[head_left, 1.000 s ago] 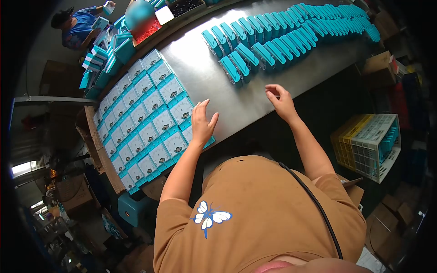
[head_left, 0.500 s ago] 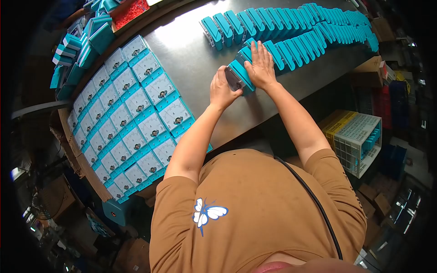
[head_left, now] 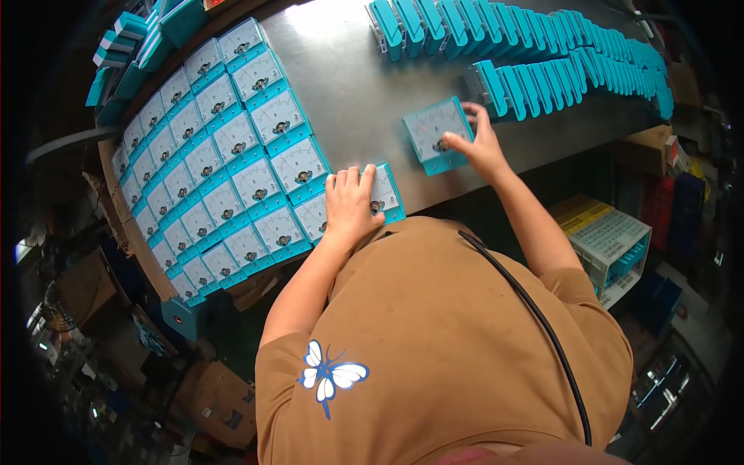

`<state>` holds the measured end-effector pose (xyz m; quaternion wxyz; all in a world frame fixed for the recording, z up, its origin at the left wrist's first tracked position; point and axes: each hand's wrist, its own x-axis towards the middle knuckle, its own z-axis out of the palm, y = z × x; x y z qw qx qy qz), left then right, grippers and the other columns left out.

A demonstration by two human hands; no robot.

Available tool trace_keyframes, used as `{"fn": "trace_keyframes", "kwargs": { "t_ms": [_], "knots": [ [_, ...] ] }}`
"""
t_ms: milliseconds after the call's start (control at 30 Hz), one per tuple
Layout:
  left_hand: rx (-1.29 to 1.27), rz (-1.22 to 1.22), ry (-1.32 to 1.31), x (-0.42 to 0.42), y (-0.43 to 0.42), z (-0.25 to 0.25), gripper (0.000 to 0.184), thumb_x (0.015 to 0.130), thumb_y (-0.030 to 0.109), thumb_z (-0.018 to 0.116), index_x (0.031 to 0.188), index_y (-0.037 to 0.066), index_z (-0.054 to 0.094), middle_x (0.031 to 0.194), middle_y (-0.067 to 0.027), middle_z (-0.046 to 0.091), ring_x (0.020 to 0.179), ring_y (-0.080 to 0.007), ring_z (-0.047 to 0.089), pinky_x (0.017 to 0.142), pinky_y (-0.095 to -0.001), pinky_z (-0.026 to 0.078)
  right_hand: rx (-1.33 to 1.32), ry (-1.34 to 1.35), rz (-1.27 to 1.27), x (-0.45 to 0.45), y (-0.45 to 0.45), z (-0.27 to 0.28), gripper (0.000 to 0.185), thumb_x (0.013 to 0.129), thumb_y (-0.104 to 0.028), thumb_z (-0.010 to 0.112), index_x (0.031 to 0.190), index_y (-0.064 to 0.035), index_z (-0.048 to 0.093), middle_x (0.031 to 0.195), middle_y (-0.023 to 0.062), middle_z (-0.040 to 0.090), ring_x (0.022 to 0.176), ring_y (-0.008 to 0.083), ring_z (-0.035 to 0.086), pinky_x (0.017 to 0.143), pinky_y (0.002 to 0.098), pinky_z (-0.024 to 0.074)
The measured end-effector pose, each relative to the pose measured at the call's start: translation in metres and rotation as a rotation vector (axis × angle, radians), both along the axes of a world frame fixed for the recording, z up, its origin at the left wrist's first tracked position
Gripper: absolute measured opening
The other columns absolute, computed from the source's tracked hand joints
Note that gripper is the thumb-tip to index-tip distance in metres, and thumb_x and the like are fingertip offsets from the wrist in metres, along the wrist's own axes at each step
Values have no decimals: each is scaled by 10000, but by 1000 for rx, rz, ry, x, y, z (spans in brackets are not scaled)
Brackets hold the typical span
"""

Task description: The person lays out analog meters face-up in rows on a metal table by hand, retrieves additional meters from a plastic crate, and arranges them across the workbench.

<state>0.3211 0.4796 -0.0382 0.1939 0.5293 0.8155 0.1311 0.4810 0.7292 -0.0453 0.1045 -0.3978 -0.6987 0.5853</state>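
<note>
My left hand [head_left: 351,203] lies over a teal and white panel meter [head_left: 385,191] at the near right corner of the meter grid, fingers close together on it. In my right hand [head_left: 482,145] is another meter [head_left: 435,133], its dial face up, gripped by its right edge between thumb and fingers above the metal table. A grid of meters [head_left: 234,138] lies face up on the left, side by side in rows. Two long rows of meters standing on edge [head_left: 535,87] run toward the far right.
The metal table [head_left: 341,93] has its near edge by my body. Stacked teal parts [head_left: 139,46] stand at the upper left. On the right below the table are a plastic crate [head_left: 608,244] and a cardboard box [head_left: 647,147]. A teal stool [head_left: 186,318] stands lower left.
Both hands have come away from the standing row, whose near end is now shorter. My left hand moved to the grid, where another meter lies; my right hand now holds one meter face up.
</note>
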Motion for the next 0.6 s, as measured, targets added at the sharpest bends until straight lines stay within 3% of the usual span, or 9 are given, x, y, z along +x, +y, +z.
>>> {"fn": "trace_keyframes", "kwargs": {
  "t_ms": [67,200,267,367,533,600],
  "knots": [
    [-48,2,9,0,1,-5,861,556,246,853,1333,87,517,1163,-134,550,1145,-307,511,1043,-466,347,-363,-4,-55,27,-32,-10,664,851,-335,772,1348,-59,428,1235,113,539,1181,181,521,1012,390,432],
    [-85,-8,4,0,8,-10,871,559,211,854,1344,86,498,1219,-139,528,1187,-318,491,1060,-454,357,-462,43,-36,32,-65,-22,553,923,-314,726,1310,-35,444,1183,117,576,1140,177,544,1015,342,418],
    [-48,-12,-46,1,8,-16,873,572,184,845,1359,78,481,1225,-133,516,1169,-314,485,1056,-446,362,-425,13,-16,35,-59,-16,503,935,-283,703,1310,-47,463,1204,91,568,1176,174,506,1034,335,388],
    [-51,-22,-63,3,9,-15,957,578,137,831,1440,82,418,1255,-141,499,1197,-324,472,1054,-441,374,-414,96,-156,59,-32,-1,490,959,-259,675,1323,-7,465,1207,78,597,1142,148,545,1017,314,411],
    [-168,-46,-93,3,19,-7,1048,563,92,821,1508,187,377,1282,-157,496,1221,-351,462,1051,-455,382,-301,-67,-173,88,-15,-36,586,963,-261,671,1430,29,468,1261,116,634,1153,166,585,1005,325,448],
    [-210,-68,-65,4,22,-9,1078,545,82,814,1516,234,373,1298,-154,500,1226,-368,463,1035,-466,402,-50,-67,-139,79,-30,-50,609,927,-245,698,1428,20,477,1234,181,639,1132,242,601,1010,366,450]
  ]
}}
